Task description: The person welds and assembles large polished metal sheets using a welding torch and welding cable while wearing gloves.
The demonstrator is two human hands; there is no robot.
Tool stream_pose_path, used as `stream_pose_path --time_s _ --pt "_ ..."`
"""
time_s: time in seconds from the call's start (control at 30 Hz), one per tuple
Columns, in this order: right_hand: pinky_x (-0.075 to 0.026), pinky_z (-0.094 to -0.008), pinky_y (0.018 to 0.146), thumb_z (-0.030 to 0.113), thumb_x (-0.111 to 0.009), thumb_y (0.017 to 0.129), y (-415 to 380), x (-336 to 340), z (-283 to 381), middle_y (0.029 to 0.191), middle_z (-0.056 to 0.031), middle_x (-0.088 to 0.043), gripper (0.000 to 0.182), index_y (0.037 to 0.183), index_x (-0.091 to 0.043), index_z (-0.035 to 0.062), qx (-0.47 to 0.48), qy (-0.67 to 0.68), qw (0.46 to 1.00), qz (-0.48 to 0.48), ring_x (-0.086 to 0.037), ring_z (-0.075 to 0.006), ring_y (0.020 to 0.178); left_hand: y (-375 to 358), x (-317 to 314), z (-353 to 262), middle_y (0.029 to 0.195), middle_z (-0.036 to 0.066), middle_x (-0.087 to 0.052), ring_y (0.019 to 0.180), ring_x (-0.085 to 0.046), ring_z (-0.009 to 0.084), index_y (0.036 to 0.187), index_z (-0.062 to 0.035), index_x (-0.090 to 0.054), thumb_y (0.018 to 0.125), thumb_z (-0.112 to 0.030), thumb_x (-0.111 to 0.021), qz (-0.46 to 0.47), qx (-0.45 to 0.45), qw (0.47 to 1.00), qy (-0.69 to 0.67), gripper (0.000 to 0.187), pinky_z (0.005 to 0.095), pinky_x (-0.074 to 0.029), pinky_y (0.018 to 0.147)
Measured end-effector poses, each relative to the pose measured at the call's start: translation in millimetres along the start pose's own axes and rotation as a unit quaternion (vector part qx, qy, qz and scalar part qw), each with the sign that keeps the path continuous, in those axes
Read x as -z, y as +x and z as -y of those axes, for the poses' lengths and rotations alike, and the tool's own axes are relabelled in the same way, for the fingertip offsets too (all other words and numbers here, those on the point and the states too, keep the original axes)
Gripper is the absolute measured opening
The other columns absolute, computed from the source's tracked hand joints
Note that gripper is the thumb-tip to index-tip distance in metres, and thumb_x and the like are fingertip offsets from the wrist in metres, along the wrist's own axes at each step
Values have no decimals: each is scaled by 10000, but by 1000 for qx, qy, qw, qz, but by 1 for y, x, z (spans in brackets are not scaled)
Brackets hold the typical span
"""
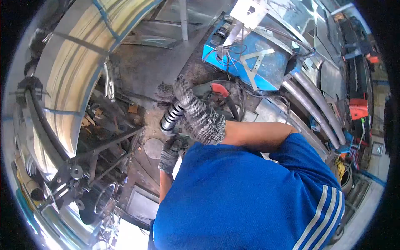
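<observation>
A shiny metal cylinder (171,118) with a row of dark slots along its side slants across the middle of the view. My right hand (198,112), in a grey-and-white knit glove, is closed around its upper part. More grey knit shows at the far side of the cylinder's upper end; the right fingers are partly hidden there. Just below the lower end is my left hand (171,154), gloved too, with curled fingers. My sleeve and body partly cover what the left hand grips.
A blue machine box (266,58) with cables and a triangular metal bracket (252,68) stands ahead. Curved metal tubes (318,106) lie at right. A large curved sheet-metal panel (79,62) rises at left, above a dark frame (108,146). A round metal disc (153,148) lies near my left hand.
</observation>
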State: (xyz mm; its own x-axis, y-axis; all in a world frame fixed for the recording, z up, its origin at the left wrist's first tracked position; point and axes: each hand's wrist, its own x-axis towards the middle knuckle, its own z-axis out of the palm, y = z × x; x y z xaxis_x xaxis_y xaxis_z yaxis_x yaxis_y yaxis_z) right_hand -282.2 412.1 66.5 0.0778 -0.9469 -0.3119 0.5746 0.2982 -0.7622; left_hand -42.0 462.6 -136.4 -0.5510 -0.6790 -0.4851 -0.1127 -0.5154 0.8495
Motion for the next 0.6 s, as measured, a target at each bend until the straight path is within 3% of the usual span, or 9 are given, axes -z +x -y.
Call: stream_pose_path --time_s 0.03,0.17,0.23,0.3,0.37,0.4,0.43,0.53,0.6 --pt "-559 -316 760 565 -535 1031 12 0 -15 929 -74 -694 533 1198 -629 68 -38 125 989 65 -656 -159 854 -9 5 2 1199 110 -725 1087 -686 213 1291 23 -651 1038 -164 -574 12 -36 999 -28 324 336 -531 973" --pt "-541 -362 858 613 -605 970 22 -20 -38 1100 -129 -715 666 1317 -564 46 -109 209 970 59 -677 -193 992 -35 -1 -9 1398 143 -615 1250 -622 247 1437 17 -538 1034 -212 -590 -31 -147 988 40 466 373 -526 1036" --pt "-461 -405 1043 388 -650 962 26 -19 -47 1336 -118 -636 567 1400 -517 53 7 -16 989 148 -624 -238 1171 -40 -29 -41 1499 140 -524 1379 -508 259 1528 5 -411 1028 -293 -594 -63 -90 916 -385 611 429 -445 1131" --pt "-475 -408 1019 392 -651 964 26 -23 -50 1308 -122 -647 548 1384 -534 59 59 -172 959 215 -633 -244 1144 -36 -21 -12 1553 136 -451 1438 -409 320 1593 -91 -312 949 -638 -475 -160 -147 970 -109 861 509 -283 1218" --pt "-489 -411 995 396 -651 966 26 -28 -57 1279 -125 -659 530 1368 -551 66 69 -263 927 259 -643 -249 1117 -34 -36 -32 1589 143 -399 1423 -404 368 1609 -151 -301 875 -861 -421 -253 -182 942 -122 1028 542 -270 1211" --pt "-496 -413 984 398 -651 967 27 -30 -63 1264 -127 -665 521 1360 -560 69 73 -298 911 275 -648 -252 1104 -46 -39 -60 1584 139 -407 1418 -410 354 1595 -146 -328 899 -818 -454 -218 -237 879 -351 975 529 -286 1202" --pt "-503 -414 972 400 -651 968 29 -32 -68 1250 -129 -670 512 1353 -568 72 72 -329 895 292 -653 -255 1090 -59 -42 -88 1578 135 -414 1414 -416 339 1581 -141 -354 923 -775 -486 -171 -286 762 -555 923 516 -301 1194" --pt "-524 -419 936 407 -652 971 34 -25 -83 1207 -134 -688 487 1329 -594 82 59 -427 826 362 -668 -264 1050 -73 -28 -96 1435 139 -577 1355 -498 343 1425 -102 -545 960 -647 -573 -211 -360 732 -539 717 545 -327 1189" --pt "-539 -421 913 411 -653 973 43 -7 -93 1178 -138 -699 471 1313 -611 88 42 -504 757 414 -678 -270 1023 -76 -16 -92 1275 130 -661 1265 -576 337 1256 -132 -627 962 -599 -609 -230 -414 636 -609 552 569 -390 1147"
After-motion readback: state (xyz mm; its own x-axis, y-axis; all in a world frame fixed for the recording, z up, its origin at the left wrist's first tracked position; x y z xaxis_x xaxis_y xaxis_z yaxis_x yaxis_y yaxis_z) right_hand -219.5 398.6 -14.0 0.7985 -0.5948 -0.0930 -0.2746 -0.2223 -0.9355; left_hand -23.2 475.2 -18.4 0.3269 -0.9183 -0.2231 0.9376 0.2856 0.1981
